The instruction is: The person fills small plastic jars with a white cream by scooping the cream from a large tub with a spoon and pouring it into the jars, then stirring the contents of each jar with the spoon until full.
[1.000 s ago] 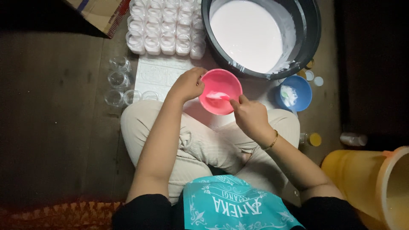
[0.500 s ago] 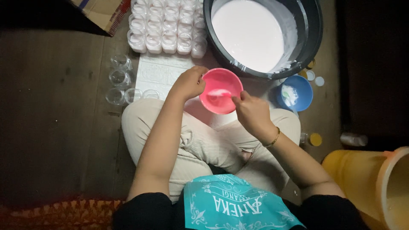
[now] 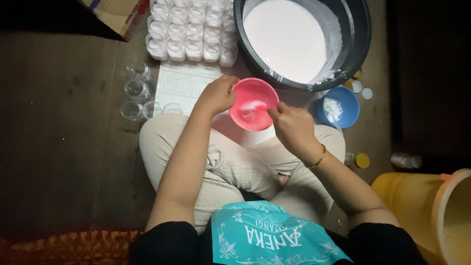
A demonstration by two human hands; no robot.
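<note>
Left hand (image 3: 217,95) gripped pink bowl (image 3: 253,104) by its rim above lap, near big black tub (image 3: 353,46), right hand (image 3: 292,125) pinched something small inside; best kept level, stirred slowly.

Bare dark floor (image 3: 64,157) lies open on the person's left. Ahead, rows of filled jars (image 3: 194,29) and the big black tub (image 3: 353,54) block the way; empty glasses (image 3: 137,93) stand near. A blue bowl (image 3: 343,105) and yellow bucket (image 3: 431,206) crowd the right.
</note>
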